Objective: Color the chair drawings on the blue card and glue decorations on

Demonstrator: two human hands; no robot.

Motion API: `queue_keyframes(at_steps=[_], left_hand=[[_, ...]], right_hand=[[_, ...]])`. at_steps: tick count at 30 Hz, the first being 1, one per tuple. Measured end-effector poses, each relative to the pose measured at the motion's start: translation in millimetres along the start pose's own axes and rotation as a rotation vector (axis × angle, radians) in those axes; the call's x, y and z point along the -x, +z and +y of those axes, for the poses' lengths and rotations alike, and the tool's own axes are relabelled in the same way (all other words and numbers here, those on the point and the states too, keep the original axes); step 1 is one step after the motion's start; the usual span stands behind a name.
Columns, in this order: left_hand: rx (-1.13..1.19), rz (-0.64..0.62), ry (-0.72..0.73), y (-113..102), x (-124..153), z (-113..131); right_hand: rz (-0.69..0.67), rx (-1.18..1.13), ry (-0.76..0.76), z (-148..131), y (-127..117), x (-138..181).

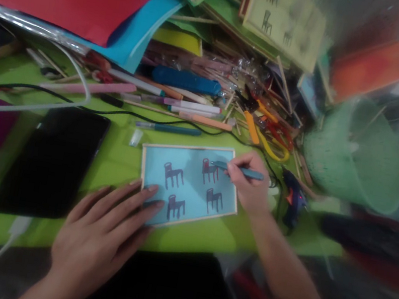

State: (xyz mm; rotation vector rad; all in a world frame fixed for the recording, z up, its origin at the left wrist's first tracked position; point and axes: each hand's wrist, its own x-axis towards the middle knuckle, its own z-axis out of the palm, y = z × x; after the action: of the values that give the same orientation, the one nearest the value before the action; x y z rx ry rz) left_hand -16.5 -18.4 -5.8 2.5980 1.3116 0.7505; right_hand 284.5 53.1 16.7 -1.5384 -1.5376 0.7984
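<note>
Head camera: the right hand [249, 183] pinches a pen [252, 173] over the blue card [193, 189]. The left hand [100, 227], fingers extended, rests at that card's lower left side.

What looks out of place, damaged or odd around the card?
Nothing visibly spilled or damaged. One mismatch: the upper-right chair drawing, at the tip of the pen in the right hand, shows red, while the other three drawings look dark. Behind the card, loose pens lie jumbled.
</note>
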Motion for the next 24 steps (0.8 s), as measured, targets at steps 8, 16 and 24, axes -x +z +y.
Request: queue_keyframes(at_steps=[8, 16, 24], left_hand=[[0.004, -0.009, -0.007, -0.1, -1.3, 1.2], [0.001, -0.008, -0.001, -0.1, -0.7, 0.2], [0.005, -0.001, -0.002, -0.5, -0.6, 0.4]], right_hand=[[0.006, -0.021, 0.004, 1.9, -0.7, 0.7], [-0.015, -0.062, 0.022, 4.5, -1.0, 1.5], [-0.018, -0.054, 0.014, 1.3, -1.2, 0.3]])
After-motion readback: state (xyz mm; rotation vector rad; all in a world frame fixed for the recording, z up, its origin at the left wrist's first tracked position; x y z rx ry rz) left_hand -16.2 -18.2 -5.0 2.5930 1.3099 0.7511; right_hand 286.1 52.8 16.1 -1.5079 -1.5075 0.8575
